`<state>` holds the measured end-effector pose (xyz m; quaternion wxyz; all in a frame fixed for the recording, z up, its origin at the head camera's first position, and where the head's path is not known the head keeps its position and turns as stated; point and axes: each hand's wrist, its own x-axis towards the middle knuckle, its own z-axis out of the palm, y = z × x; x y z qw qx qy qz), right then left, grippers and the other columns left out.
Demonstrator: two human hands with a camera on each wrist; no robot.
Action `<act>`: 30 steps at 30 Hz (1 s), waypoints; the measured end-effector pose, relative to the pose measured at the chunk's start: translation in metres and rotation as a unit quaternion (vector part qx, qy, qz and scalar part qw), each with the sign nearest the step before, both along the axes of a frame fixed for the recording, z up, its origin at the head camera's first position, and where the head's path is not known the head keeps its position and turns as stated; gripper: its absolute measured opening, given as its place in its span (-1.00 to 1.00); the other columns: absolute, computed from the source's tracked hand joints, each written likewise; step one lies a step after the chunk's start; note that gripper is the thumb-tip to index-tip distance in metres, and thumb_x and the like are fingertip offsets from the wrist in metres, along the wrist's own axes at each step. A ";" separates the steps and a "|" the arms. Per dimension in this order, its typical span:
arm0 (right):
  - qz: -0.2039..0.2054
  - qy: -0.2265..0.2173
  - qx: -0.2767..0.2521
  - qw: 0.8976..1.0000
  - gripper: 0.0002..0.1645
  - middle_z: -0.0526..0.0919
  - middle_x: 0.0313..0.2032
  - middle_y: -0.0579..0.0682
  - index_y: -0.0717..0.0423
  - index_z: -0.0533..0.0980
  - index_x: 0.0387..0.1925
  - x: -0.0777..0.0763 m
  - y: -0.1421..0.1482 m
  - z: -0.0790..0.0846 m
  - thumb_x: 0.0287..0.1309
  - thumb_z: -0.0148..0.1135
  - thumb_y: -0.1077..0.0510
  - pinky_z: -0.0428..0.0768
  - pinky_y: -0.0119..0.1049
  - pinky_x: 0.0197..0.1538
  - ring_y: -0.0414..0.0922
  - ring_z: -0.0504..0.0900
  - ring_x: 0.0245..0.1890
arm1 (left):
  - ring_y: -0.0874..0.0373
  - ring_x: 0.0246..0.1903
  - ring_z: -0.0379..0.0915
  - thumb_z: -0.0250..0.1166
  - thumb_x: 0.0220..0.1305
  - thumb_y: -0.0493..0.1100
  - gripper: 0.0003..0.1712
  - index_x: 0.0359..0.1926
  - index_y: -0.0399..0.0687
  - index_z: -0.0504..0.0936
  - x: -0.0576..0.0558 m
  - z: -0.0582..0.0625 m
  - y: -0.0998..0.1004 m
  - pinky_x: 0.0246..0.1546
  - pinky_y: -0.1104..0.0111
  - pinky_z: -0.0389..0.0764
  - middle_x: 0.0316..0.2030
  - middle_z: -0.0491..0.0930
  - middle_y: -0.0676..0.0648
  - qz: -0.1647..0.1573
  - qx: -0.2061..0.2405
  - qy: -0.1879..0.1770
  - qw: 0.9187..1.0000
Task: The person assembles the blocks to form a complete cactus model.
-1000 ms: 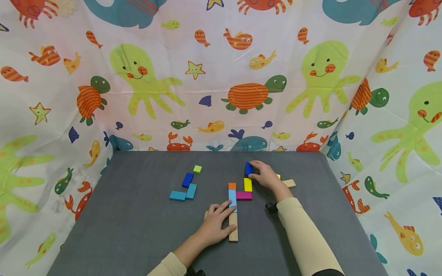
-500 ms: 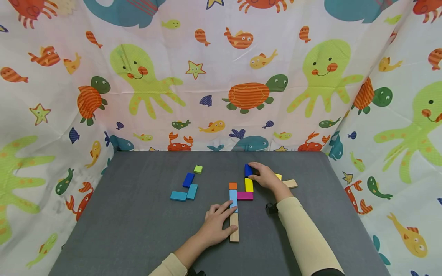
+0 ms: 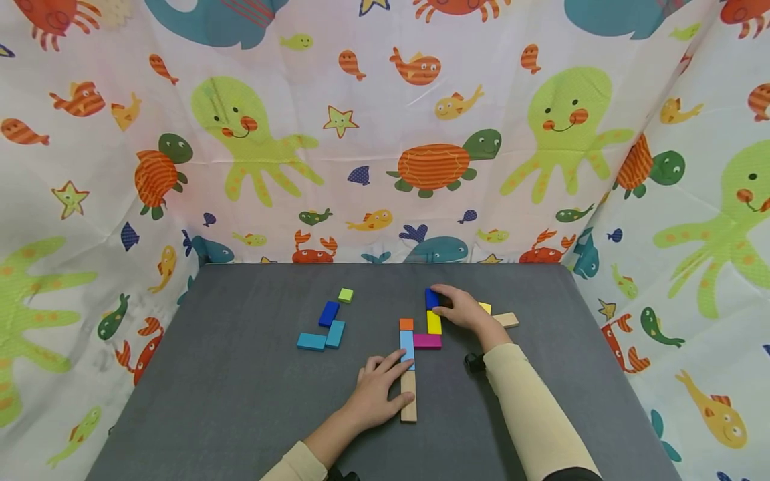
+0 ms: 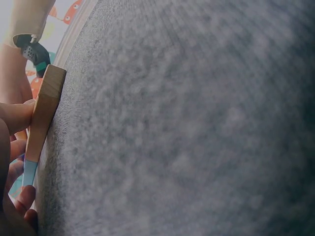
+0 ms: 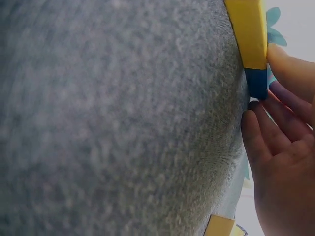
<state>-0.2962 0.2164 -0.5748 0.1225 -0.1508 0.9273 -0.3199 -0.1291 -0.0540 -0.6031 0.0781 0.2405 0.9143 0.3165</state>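
A dark blue block (image 3: 431, 298) (image 5: 257, 83) lies end to end with a yellow block (image 3: 434, 323) (image 5: 250, 34). My right hand (image 3: 462, 307) holds the blue one, thumb on the near side and fingers at its far end. The yellow block stands on a magenta block (image 3: 428, 342), which reaches right from a light blue block (image 3: 406, 341). An orange block (image 3: 406, 325) sits above the light blue one and a plain wooden block (image 3: 408, 401) (image 4: 45, 108) below. My left hand (image 3: 375, 391) rests on this column, fingertips on the light blue block, thumb on the wooden one.
To the left lie a lime cube (image 3: 345, 295), another dark blue block (image 3: 329, 313) and two teal blocks (image 3: 311, 342). Partly behind my right hand are another yellow block (image 3: 484, 308) and a wooden block (image 3: 508, 320). A patterned curtain (image 3: 373, 100) encloses the grey table (image 3: 240, 414).
My right hand has drawn the dark blue block slightly nearer, down against the yellow block. The left hand stays in place on the column.
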 end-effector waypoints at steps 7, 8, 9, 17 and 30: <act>0.005 0.004 -0.004 1.000 -0.26 0.35 0.55 0.22 0.09 0.34 0.57 0.001 0.000 0.000 0.48 0.31 0.09 0.30 0.27 0.50 0.30 0.33 0.52 | -0.08 0.31 0.21 0.29 0.48 0.25 -0.26 0.56 0.19 0.43 0.000 0.001 0.000 0.16 -0.10 0.32 0.63 0.21 0.07 0.001 -0.001 -0.004 1.000; 0.007 0.007 -0.005 1.000 -0.27 0.35 0.55 0.23 0.10 0.34 0.57 0.001 0.000 0.000 0.48 0.31 0.09 0.30 0.27 0.51 0.30 0.33 0.52 | -0.08 0.32 0.21 0.30 0.48 0.25 -0.26 0.56 0.19 0.43 0.000 0.001 0.000 0.16 -0.10 0.32 0.63 0.21 0.07 0.001 0.000 -0.005 1.000; 0.006 0.009 -0.007 1.000 -0.27 0.34 0.55 0.22 0.10 0.35 0.56 0.001 0.000 0.000 0.48 0.31 0.08 0.29 0.26 0.51 0.30 0.32 0.53 | -0.08 0.32 0.21 0.29 0.48 0.25 -0.26 0.56 0.19 0.43 0.000 0.000 0.000 0.16 -0.10 0.32 0.63 0.21 0.07 0.001 0.000 -0.004 1.000; 0.009 0.047 -0.024 0.999 -0.30 0.38 0.53 0.23 0.16 0.39 0.52 0.013 -0.004 0.009 0.48 0.31 0.04 0.48 0.19 0.39 0.27 0.41 0.48 | -0.09 0.30 0.23 0.27 0.48 0.27 -0.26 0.56 0.18 0.44 0.000 -0.002 0.000 0.16 -0.12 0.33 0.62 0.23 0.04 -0.001 -0.004 0.006 1.000; 0.046 0.040 0.032 0.998 -0.09 0.25 0.60 0.21 0.08 0.35 0.57 0.056 -0.001 0.009 0.34 0.42 -0.17 0.24 0.34 0.50 0.31 0.24 0.57 | -0.11 0.31 0.22 0.28 0.48 0.25 -0.27 0.56 0.18 0.43 0.000 -0.003 0.001 0.17 -0.17 0.34 0.63 0.21 0.04 -0.001 0.002 0.009 1.000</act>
